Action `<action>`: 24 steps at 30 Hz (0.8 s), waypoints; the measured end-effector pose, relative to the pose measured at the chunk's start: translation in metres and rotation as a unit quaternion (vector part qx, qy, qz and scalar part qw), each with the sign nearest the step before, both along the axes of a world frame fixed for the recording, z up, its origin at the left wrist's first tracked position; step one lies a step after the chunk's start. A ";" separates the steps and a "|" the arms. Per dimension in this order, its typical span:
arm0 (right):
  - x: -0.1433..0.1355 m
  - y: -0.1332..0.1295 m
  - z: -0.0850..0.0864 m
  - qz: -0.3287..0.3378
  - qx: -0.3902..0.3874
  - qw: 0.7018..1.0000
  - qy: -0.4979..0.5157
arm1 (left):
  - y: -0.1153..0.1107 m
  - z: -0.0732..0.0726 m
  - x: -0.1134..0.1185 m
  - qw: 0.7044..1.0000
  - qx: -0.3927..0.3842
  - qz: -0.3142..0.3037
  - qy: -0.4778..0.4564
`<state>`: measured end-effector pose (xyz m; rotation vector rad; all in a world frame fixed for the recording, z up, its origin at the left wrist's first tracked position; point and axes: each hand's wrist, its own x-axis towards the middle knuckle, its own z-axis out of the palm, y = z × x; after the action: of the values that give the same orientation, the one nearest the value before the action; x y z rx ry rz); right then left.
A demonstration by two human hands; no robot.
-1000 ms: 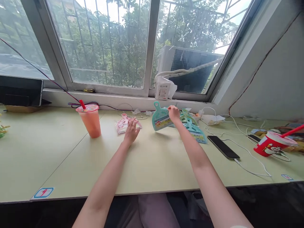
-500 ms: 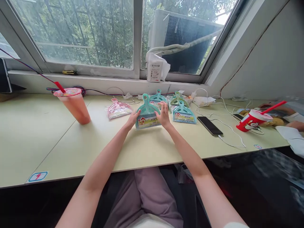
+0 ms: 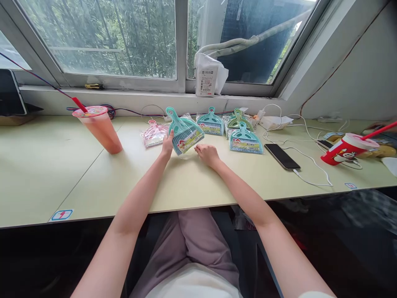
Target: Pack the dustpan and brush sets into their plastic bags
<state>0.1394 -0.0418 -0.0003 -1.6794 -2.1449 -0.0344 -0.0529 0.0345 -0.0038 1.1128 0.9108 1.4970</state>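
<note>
A teal mini dustpan and brush set in a clear plastic wrapper is held up off the table, tilted with its handle toward the upper left. My left hand grips it by its left side. Close to its lower right edge, my right hand is closed in a pinch; whether the wrapper's edge is between the fingertips is too small to tell. Behind the held set lies a pink wrapped set. To the right are two more teal sets, one at the back and one nearer, with a green set between.
A tall orange drink cup stands at left. On the right lie a black phone on a white cable and a red cup with a straw. Tissues sit on the windowsill. Another person's hand is partly visible at far right.
The dustpan set has tilted, its handle swinging left, and moved slightly left. My right hand has left its right side and closed lower down, by the bottom edge. The view has shifted a little.
</note>
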 end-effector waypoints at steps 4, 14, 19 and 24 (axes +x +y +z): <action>0.004 0.008 -0.002 -0.008 -0.060 0.964 0.257 | -0.003 0.004 -0.004 0.999 -0.030 -0.039 0.003; 0.011 0.019 -0.003 -0.016 -0.158 0.705 0.691 | -0.015 0.010 0.007 0.982 -0.070 -0.170 0.054; 0.010 0.016 0.000 0.008 -0.146 0.695 0.705 | 0.000 0.001 0.007 0.993 -0.112 -0.028 0.017; 0.006 0.011 0.006 0.052 -0.143 0.724 0.673 | 0.009 0.005 -0.010 0.987 -0.075 0.123 -0.075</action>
<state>0.1450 -0.0307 0.0054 -1.0149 -1.0526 1.2093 -0.0625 0.0432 0.0007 0.7882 1.0651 1.6563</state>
